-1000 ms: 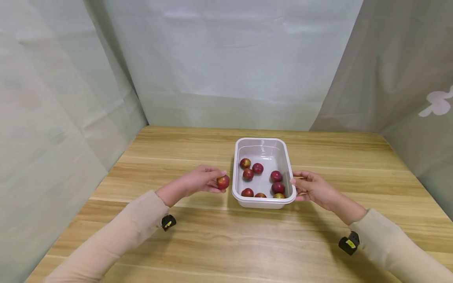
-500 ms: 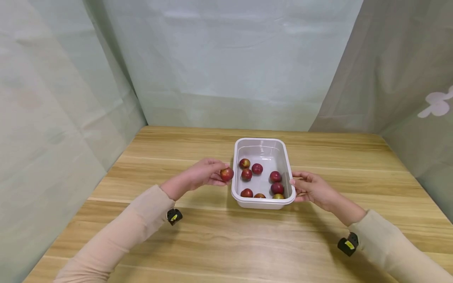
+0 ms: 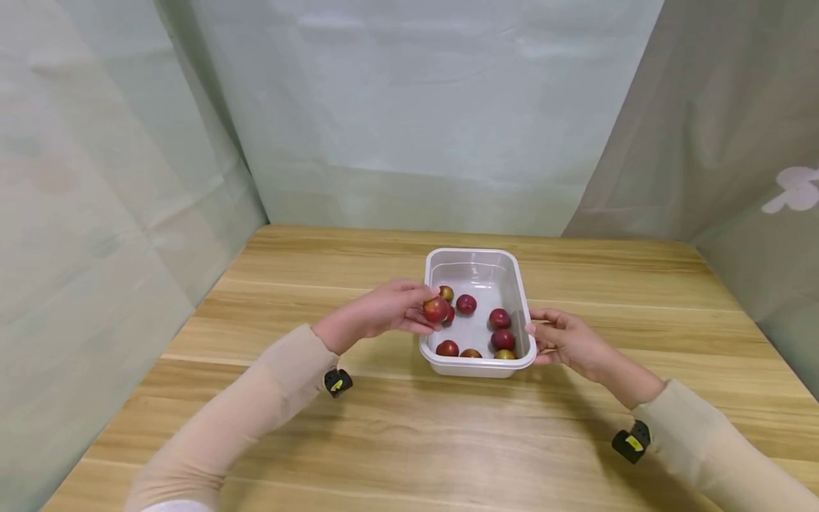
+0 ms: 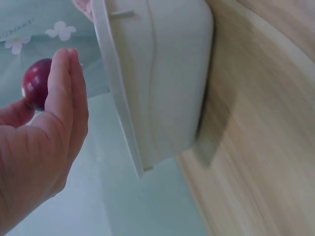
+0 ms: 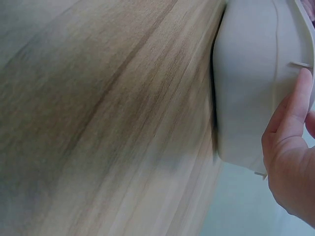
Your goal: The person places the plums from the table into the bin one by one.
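The left hand (image 3: 384, 313) pinches a small red plum (image 3: 436, 309) between thumb and fingertips, holding it just over the left rim of the white plastic tub (image 3: 476, 366), while the right hand (image 3: 566, 340) grips the tub's right rim with its thumb on top and fingers curled against the outer wall. Beyond the held plum, inside the tub, lie several more red plums (image 3: 500, 318), some partly yellow, spread between the two hands. The tub rests on a wooden table (image 3: 409, 441), and no writing or label can be read on it.
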